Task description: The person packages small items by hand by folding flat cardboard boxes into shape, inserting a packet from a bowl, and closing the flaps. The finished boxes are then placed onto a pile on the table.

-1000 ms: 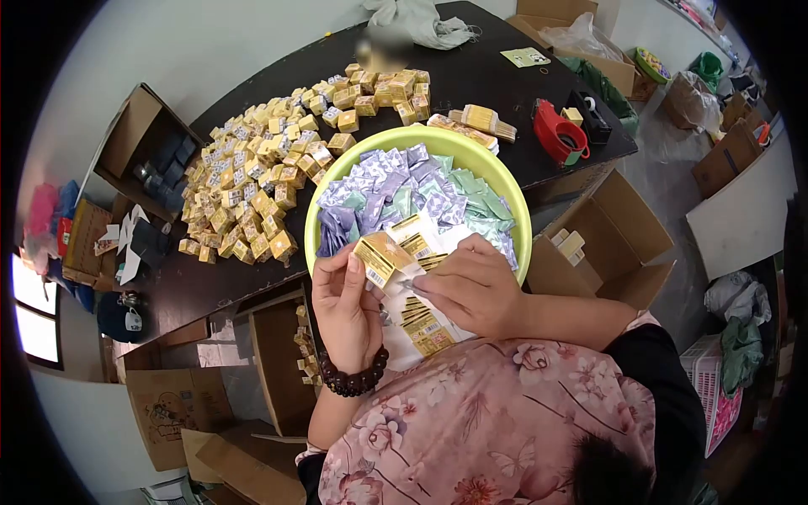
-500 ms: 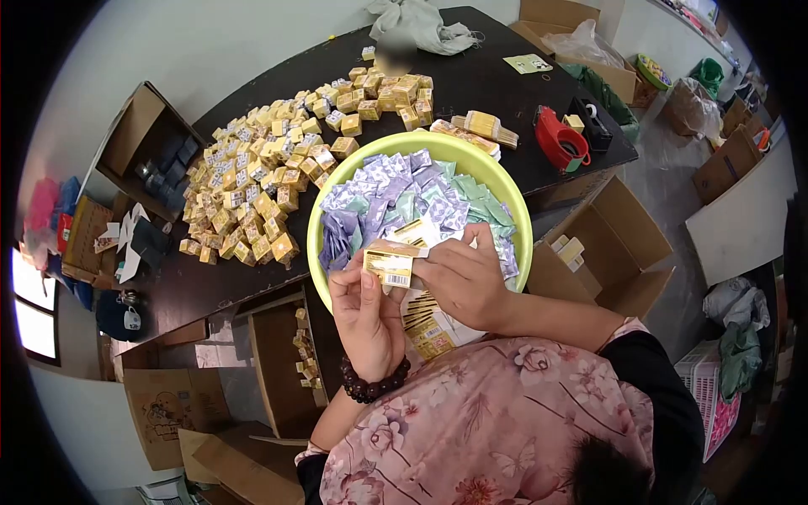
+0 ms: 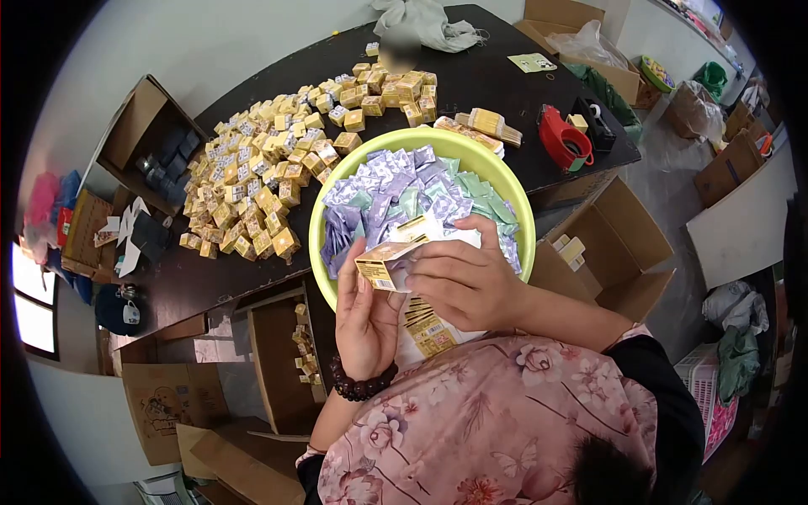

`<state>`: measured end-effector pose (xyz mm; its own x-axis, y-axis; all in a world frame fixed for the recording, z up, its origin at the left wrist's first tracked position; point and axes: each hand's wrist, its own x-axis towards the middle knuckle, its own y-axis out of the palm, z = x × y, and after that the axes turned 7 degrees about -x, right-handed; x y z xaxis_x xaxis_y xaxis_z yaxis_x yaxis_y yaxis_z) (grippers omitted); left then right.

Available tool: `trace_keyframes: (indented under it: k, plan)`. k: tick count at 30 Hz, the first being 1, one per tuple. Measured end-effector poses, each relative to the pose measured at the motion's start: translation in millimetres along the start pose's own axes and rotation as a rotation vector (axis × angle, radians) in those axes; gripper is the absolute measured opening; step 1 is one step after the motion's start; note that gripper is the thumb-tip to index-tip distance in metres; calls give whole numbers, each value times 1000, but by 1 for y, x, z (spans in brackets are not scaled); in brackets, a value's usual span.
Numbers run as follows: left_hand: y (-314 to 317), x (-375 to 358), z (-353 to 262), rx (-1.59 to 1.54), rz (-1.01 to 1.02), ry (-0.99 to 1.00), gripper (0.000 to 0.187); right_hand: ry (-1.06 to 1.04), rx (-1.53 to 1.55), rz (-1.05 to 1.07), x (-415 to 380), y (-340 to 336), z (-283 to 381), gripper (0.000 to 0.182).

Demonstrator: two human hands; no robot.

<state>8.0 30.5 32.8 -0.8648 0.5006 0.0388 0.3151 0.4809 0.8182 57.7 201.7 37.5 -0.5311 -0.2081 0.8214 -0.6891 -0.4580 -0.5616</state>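
Observation:
A small yellow-and-white carton (image 3: 380, 269), tilted and with one end open, is held between my two hands above the bowl's near side. My left hand (image 3: 364, 324), wearing a dark beaded bracelet, grips its left side between thumb and fingers. On the carton's right side, my right hand (image 3: 471, 282) has its fingers curled against the open end. The lime-green bowl (image 3: 316, 244) is filled with purple and green sachets (image 3: 396, 187). Below my hands lies a fanned stack of flat yellow cartons (image 3: 431, 332) on something white, partly hidden by the right hand.
Many closed yellow boxes (image 3: 252, 181) are heaped on the dark table (image 3: 505, 84), left of the bowl. Bundled flat cartons (image 3: 488, 124) and a red tape dispenser (image 3: 562, 143) sit behind and right. Open cardboard boxes (image 3: 627, 240) stand right and lower left.
The carton has gone from a flatter shape with its barcode side facing me to an opened, tilted one. My right hand has shifted slightly, its fingers now at the open end.

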Motion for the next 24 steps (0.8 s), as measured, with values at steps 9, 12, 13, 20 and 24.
trace_keyframes:
  k: [9,12,13,20,24]
  plan:
    - [-40,2,-3,-104,233,-321,30,-117,-9,120,6,-17,-5,10]
    - [-17,-1,-17,0,207,-370,41,-148,87,129,2,-16,-5,15]
    - [-18,-2,-19,1,205,-368,41,-150,89,128,2,-15,-4,15]
    - [-27,-5,-21,-131,366,-533,45,-118,171,97,4,-20,-2,32]
    - [-12,-8,-19,-56,320,-488,42,29,417,145,-4,-14,1,36]
